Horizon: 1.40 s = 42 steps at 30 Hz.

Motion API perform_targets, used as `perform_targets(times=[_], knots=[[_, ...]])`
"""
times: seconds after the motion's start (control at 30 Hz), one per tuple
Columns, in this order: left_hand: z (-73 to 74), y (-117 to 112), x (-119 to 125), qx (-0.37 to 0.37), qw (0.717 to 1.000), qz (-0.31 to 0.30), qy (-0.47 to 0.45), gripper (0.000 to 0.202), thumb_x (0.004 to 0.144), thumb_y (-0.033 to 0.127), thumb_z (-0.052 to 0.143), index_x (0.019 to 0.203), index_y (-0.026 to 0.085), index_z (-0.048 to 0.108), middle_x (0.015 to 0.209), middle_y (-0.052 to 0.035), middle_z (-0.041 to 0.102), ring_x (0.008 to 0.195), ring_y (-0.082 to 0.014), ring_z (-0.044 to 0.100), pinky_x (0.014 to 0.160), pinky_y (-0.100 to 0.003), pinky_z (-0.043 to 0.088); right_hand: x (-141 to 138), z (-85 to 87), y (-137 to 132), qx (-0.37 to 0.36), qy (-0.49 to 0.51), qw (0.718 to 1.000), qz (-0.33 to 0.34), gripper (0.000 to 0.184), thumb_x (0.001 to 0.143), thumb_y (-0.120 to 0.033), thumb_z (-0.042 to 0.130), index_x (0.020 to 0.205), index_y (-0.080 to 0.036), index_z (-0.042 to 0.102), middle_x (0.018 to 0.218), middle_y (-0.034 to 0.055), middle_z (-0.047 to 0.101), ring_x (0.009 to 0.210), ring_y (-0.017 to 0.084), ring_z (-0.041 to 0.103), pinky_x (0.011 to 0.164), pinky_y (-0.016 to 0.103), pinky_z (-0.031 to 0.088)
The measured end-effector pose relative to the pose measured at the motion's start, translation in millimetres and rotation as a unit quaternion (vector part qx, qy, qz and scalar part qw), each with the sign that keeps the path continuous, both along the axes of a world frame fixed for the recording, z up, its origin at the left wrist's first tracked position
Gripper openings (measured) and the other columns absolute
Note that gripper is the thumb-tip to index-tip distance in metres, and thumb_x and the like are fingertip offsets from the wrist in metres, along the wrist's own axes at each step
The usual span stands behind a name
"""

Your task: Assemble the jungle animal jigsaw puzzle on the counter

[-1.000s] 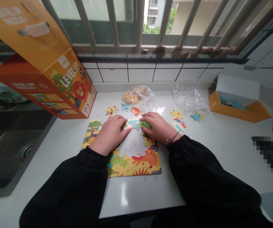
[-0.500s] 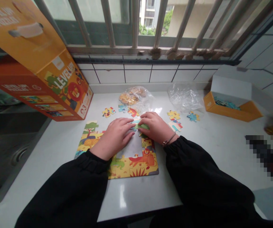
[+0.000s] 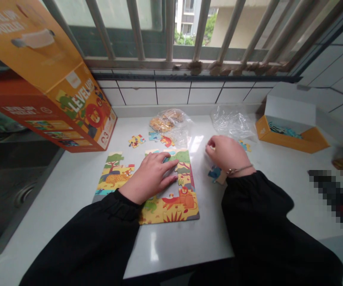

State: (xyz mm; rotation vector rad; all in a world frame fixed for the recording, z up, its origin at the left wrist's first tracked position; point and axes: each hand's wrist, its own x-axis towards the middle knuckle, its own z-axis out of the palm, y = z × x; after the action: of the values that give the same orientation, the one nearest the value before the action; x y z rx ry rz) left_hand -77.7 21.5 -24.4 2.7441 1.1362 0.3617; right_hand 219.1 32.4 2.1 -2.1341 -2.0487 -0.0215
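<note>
Currently, I have the left hand [image 3: 149, 174] resting over the puzzle [image 3: 180, 204], its grip loose and wide, the thumb well apart from the fingers. The puzzle lies flat on the counter [image 3: 213, 242], under and around that hand; a lion shows to the right of the thumb, a spotted cat to the left of the knuckles. Its far edge has a gap just left of the fingers.

The right hand [image 3: 229, 153] is off the puzzle's right side, with its fingers curled narrow — I cannot tell whether they hold a piece, as the tips are mostly hidden. A blue piece [image 3: 214, 172] sits just on the near side of that hand, and a yellow-and-blue piece [image 3: 245, 145] peeks out beyond it.

Beyond the left hand I see a filled bag [image 3: 168, 121] — a lion-print box [image 3: 84, 107] stands farther left. A small box [image 3: 293, 137] lies well to the right of the right hand.
</note>
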Motion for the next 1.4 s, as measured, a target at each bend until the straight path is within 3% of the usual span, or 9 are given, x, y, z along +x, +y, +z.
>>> perform_targets(times=[0.1,0.2,0.4,0.6,0.83,0.97,1.1,1.27,1.4], knots=[[2.0,-1,3,-0.001,1.000,0.003,0.010,0.046,0.107,0.050,0.067,0.148,0.028,0.071,0.152,-0.0176,0.063,0.135,-0.0385,0.060,0.119,-0.061,0.047,35,2.2,-6,-0.088,-0.018,0.986,-0.138,0.045,0.099,-0.056,0.068,0.114,-0.015,0.079,0.105,0.0213,0.080,0.095,0.035,0.076,0.075,0.041,0.050],[1.8,-1,4,-0.005,1.000,0.006,-0.009,0.044,0.108,0.049,0.067,0.147,0.030,0.072,0.151,-0.0172,0.063,0.134,-0.0388,0.060,0.118,-0.062,0.047,55,-3.2,-11,-0.123,-0.008,0.983,-0.139,0.061,0.085,-0.070,0.081,0.115,-0.017,0.078,0.109,0.0205,0.081,0.096,0.036,0.076,0.073,0.040,0.051],[-0.5,0,3,-0.009,0.999,0.011,-0.033,0.042,0.108,0.045,0.066,0.145,0.026,0.069,0.148,-0.0158,0.065,0.133,-0.0360,0.061,0.119,-0.057,0.048,54,-11.5,-7,-0.135,-0.018,0.987,-0.086,0.034,0.082,-0.055,0.086,0.093,-0.022,0.080,0.092,0.0127,0.082,0.086,0.031,0.076,0.068,0.036,0.049],[-0.9,4,-2,0.019,0.991,0.134,-0.021,0.036,0.108,0.028,0.059,0.141,0.017,0.067,0.139,-0.0180,0.068,0.130,-0.0353,0.062,0.115,-0.054,0.051,48,-7.0,-6,-0.158,0.000,0.984,-0.085,0.037,0.083,-0.052,0.087,0.099,-0.021,0.079,0.100,0.0123,0.082,0.090,0.030,0.076,0.068,0.035,0.047],[0.9,8,-7,0.043,0.984,0.175,0.018,0.025,0.106,0.024,0.053,0.118,0.019,0.075,0.124,-0.0178,0.071,0.114,-0.0364,0.067,0.102,-0.054,0.057,22,0.5,-8,-0.052,0.050,0.997,-0.042,0.014,0.098,-0.036,0.071,0.098,-0.022,0.075,0.097,0.0108,0.080,0.088,0.027,0.072,0.070,0.033,0.042],[-0.7,8,-11,0.067,0.975,0.208,0.039,0.025,0.106,0.026,0.053,0.116,0.019,0.075,0.121,-0.0176,0.073,0.111,-0.0370,0.068,0.098,-0.053,0.057,8,1.7,-5,0.034,0.163,0.986,-0.030,0.016,0.101,-0.035,0.065,0.095,-0.022,0.073,0.090,0.0076,0.078,0.083,0.024,0.069,0.072,0.034,0.044],[-0.3,9,-14,0.067,0.967,0.244,0.031,0.023,0.102,0.026,0.058,0.116,0.017,0.075,0.124,-0.0199,0.073,0.117,-0.0401,0.068,0.105,-0.057,0.055,-8,-6.8,-2,0.021,0.410,0.912,0.017,0.021,0.096,-0.041,0.073,0.103,-0.023,0.067,0.084,0.0037,0.077,0.075,0.020,0.071,0.073,0.035,0.054],[6.8,8,-7,0.014,0.973,0.181,-0.144,0.031,0.103,0.033,0.067,0.128,0.017,0.071,0.138,-0.0166,0.072,0.132,-0.0349,0.065,0.117,-0.052,0.052,-43,-20.7,-7,-0.099,0.714,0.692,0.045,0.055,0.076,-0.048,0.098,0.105,-0.026,0.056,0.090,-0.0007,0.078,0.086,0.020,0.080,0.084,0.037,0.067],[11.3,2,4,-0.121,0.940,0.154,-0.280,0.039,0.101,0.044,0.073,0.133,0.023,0.069,0.122,-0.0083,0.078,0.111,-0.0261,0.074,0.093,-0.039,0.061,-66,-26.4,-15,-0.154,0.754,0.635,0.068,0.059,0.071,-0.053,0.103,0.097,-0.024,0.059,0.092,0.0000,0.081,0.083,0.016,0.078,0.083,0.033,0.066]])
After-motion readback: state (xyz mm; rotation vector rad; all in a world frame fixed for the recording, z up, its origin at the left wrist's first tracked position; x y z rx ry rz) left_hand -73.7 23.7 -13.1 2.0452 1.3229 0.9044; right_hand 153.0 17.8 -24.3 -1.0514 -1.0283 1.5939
